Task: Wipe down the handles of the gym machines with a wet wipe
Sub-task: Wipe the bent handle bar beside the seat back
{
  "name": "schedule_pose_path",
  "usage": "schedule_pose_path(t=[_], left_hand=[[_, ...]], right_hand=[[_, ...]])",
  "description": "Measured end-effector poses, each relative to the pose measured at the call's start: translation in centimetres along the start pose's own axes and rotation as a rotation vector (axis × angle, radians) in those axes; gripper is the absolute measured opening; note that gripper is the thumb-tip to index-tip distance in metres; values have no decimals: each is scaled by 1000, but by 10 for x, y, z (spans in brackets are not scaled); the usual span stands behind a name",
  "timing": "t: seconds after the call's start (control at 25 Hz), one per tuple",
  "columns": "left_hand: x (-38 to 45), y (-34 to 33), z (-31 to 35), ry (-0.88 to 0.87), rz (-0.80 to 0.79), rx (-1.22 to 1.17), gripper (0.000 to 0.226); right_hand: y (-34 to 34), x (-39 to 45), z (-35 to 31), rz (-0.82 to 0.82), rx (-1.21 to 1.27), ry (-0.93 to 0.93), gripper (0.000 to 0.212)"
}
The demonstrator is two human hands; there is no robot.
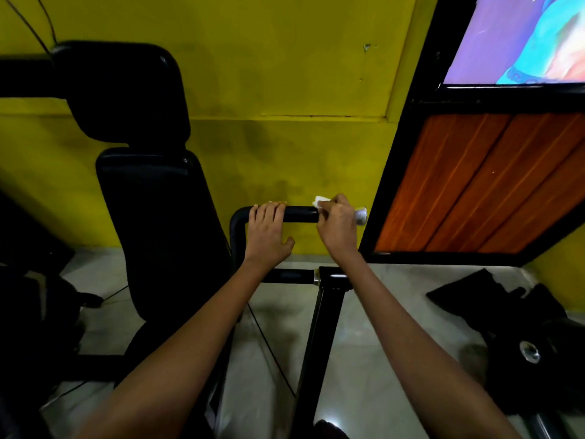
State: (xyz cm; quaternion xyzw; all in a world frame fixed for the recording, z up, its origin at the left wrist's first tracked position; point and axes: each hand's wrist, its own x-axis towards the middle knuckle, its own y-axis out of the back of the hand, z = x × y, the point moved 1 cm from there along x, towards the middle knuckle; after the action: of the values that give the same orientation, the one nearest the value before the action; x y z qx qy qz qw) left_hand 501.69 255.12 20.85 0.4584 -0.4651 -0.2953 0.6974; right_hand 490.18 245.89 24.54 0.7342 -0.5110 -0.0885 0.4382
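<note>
The handle (300, 214), a black horizontal bar, stood rigid and fixed, just right of the seat (158, 223). Our left hand (267, 236) hooked its fingers over the bar near the bend to steady it. Beyond that, toward the chrome end cap (361, 215), our right hand (337, 223) clenched the wipe (319, 201) around the bar. The wipe looked soft, limp and damp; we judged it best bunched around the bar.

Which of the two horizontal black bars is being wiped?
The upper handle bar: both hands grip it, the right hand pressing the white wipe. The lower bar is untouched.
</note>
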Motion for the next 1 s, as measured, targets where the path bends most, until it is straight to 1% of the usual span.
schedule_pose_path(t=[0.08, 0.16, 0.24, 0.28, 0.36, 0.44, 0.52, 0.6, 0.68, 0.76, 0.88, 0.92, 1.0], left_hand=[[1, 6, -6, -49, -59, 3, 70], [0, 10, -18, -20, -67, -26, 71], [-3, 11, -32, 59, -80, -18, 77], [-5, 9, -38, 69, -109, 5, 80], [-6, 7, -47, 40, -140, 29, 82], [-6, 7, -52, 27, -118, -27, 77], [-7, 7, -50, 40, -93, -89, 76], [-9, 6, -48, 55, -92, -112, 78], [-8, 5, -48, 54, -94, -94, 80], [-8, 4, -50, 29, -82, -91, 82], [-9, 3, -56, -3, -55, -158, 79], [-10, 4, -57, 0, -42, -192, 78], [-11, 6, -58, 12, -33, -259, 77]], right_hand=[[11, 3, 16, 51, -34, -93, 27], [14, 1, 22, 123, -3, -194, 27], [-2, -2, 2, 148, 45, -167, 26], [-15, -5, -13, 122, 61, -120, 25], [-33, -11, -36, 65, 71, -21, 25], [-32, -12, -37, 50, 73, 24, 24], [-17, -10, -21, 82, 52, -15, 25], [-3, -8, -5, 143, -6, -131, 27], [-8, -8, -11, 162, -36, -187, 27], [-30, -7, -38, 107, 5, -111, 25], [-57, -14, -75, -10, 65, 14, 24], [-57, -15, -76, -23, 64, 23, 24], [-43, -17, -60, 11, 14, 16, 25]])
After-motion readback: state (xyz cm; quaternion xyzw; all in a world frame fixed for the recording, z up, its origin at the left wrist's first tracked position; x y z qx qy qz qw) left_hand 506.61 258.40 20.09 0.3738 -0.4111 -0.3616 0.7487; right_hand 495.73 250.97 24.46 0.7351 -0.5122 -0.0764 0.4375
